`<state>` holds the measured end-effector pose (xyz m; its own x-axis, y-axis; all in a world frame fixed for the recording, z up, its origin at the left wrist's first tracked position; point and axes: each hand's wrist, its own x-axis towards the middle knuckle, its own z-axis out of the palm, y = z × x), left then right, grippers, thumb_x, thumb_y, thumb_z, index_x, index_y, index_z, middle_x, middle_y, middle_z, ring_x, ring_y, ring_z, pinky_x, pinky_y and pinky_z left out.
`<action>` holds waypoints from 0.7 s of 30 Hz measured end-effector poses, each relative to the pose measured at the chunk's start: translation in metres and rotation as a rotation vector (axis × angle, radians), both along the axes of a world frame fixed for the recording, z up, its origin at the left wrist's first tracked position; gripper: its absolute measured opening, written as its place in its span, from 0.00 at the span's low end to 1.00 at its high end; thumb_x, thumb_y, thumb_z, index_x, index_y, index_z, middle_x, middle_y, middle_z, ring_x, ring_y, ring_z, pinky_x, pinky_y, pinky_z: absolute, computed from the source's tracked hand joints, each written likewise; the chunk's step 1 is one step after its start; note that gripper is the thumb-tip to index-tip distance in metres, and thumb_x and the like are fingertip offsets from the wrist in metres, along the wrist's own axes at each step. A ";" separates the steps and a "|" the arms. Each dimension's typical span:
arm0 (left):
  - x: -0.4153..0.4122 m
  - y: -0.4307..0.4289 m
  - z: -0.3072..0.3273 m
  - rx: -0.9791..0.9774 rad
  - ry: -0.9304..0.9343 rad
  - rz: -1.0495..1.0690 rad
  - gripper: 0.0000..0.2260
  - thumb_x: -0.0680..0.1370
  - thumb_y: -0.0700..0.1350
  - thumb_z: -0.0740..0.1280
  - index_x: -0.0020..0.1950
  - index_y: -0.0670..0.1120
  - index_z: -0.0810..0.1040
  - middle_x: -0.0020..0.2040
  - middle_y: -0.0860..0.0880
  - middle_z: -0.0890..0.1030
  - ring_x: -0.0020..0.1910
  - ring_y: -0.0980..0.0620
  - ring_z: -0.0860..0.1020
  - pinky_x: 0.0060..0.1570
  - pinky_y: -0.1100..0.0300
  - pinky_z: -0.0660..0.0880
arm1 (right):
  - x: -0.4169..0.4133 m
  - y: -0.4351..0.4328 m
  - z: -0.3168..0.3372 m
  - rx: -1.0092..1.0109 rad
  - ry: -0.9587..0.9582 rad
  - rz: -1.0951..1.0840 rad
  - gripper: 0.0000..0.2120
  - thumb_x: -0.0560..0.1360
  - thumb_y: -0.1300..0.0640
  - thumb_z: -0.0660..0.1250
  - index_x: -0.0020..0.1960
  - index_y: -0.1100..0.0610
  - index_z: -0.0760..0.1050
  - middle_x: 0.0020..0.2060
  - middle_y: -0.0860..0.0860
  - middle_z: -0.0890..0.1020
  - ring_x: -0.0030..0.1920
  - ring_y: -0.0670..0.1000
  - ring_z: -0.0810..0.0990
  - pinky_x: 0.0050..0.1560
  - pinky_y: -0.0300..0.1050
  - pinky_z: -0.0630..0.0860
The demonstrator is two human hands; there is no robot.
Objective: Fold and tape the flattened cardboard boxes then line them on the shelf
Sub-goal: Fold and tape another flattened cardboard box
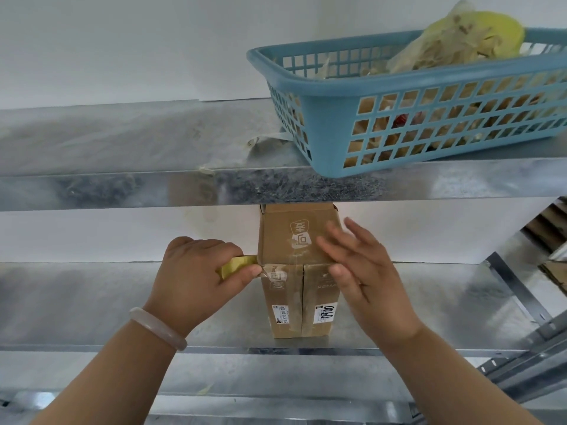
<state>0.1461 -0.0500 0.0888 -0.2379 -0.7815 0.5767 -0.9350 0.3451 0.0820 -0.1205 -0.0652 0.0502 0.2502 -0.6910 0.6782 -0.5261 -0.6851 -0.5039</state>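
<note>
Left hand [199, 271] pinches a yellowish piece of tape [236, 265] between thumb and curled fingers. Right hand [362, 271] is flat, with its fingers straight and spread, and presses on the upper right corner of the cardboard box [288, 305].

The box stands upright between the two hands on the metal shelf [92, 302]. Its top reaches close to the upper shelf [122, 142], where a blue basket [322, 124] sits above the right hand.

Progress, as judged: this box is folded, and its two front flaps meet at a middle seam. A clear strip runs along the upper front edge from one hand to the other, so taping appears to be under way. No second box stands to either side of the hands, so the row is barely begun.

Writing: a logo of Chinese characters shows on the top face and again beside the left thumb. "KEMA" reads beside the right hand before the hand cuts it off. Each flap carries a white label, and the print on both is too small to read.
</note>
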 end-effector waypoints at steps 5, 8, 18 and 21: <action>0.001 -0.002 0.000 0.030 -0.007 -0.004 0.22 0.75 0.67 0.55 0.37 0.53 0.78 0.29 0.58 0.75 0.27 0.57 0.72 0.40 0.58 0.68 | -0.006 -0.021 0.000 -0.190 0.107 0.008 0.14 0.79 0.49 0.63 0.60 0.54 0.81 0.62 0.47 0.80 0.69 0.51 0.72 0.66 0.48 0.72; 0.003 -0.004 0.000 0.035 -0.001 -0.016 0.22 0.75 0.67 0.55 0.37 0.52 0.78 0.28 0.57 0.75 0.27 0.55 0.73 0.40 0.57 0.70 | -0.012 -0.022 0.012 -0.243 0.325 0.035 0.15 0.80 0.49 0.62 0.63 0.52 0.79 0.64 0.45 0.78 0.70 0.50 0.71 0.66 0.49 0.72; 0.000 -0.001 0.007 0.034 0.007 -0.017 0.21 0.74 0.67 0.58 0.36 0.52 0.78 0.28 0.55 0.76 0.26 0.53 0.73 0.35 0.57 0.71 | 0.056 0.003 0.038 -0.075 0.619 -0.182 0.26 0.80 0.40 0.53 0.72 0.51 0.70 0.69 0.48 0.75 0.70 0.51 0.72 0.68 0.55 0.71; 0.012 -0.001 0.009 0.112 0.179 -0.165 0.19 0.72 0.69 0.60 0.47 0.56 0.78 0.39 0.58 0.80 0.35 0.59 0.75 0.39 0.62 0.72 | 0.057 -0.001 0.032 -0.067 0.628 -0.210 0.25 0.79 0.41 0.55 0.70 0.51 0.73 0.68 0.47 0.75 0.69 0.50 0.73 0.67 0.52 0.72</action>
<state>0.1582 -0.0514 0.0974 -0.2692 -0.8018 0.5335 -0.8339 0.4712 0.2874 -0.0637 -0.0666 0.0826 0.4768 -0.7293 0.4907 -0.8314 -0.5554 -0.0176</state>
